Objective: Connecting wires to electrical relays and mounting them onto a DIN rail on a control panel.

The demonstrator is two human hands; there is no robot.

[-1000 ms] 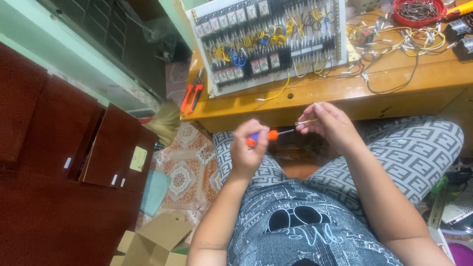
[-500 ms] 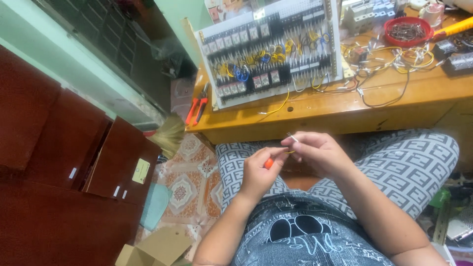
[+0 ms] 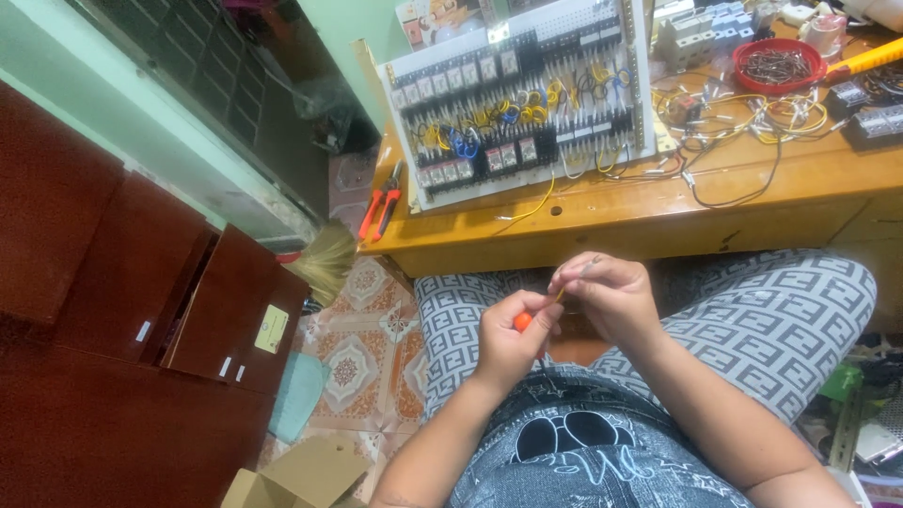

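1. While both hands meet over my lap, my left hand is closed around a small orange-handled tool.
2. My right hand pinches a thin wire at the tool's tip, fingertips touching.
3. Beyond my knees, the wooden worktop carries a wired panel, loose cables, a red bowl and orange pliers.

You're in a home electrical workshop: a white wiring panel of relays and coloured wires stands on a cluttered wooden workbench, orange-handled pliers beside it.
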